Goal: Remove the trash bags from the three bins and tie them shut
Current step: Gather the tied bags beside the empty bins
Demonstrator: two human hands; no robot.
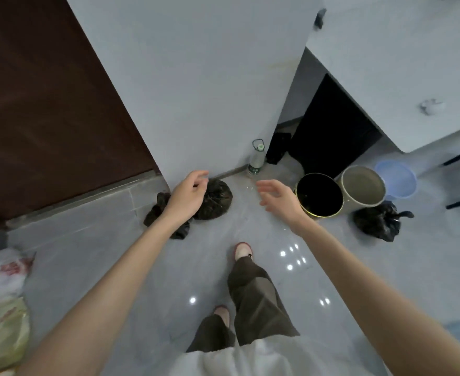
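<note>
A round tied black trash bag [218,199] lies on the floor [87,253], well to the left of the black bin [319,196]. A second crumpled black bag [157,210] lies just beyond it, farther left still. A third black bag [378,221], knotted, sits to the bin's right and nearer the person. The grey bin [363,185] stands touching the black bin's right side, with the blue bin [396,179] past that. The left hand [188,196] hovers over the round bag with loosely curled fingers, grasping nothing. The right hand [277,196] hangs released, fingers spread, just left of the black bin. A water bottle [257,157] stands behind, by the wall.
</note>
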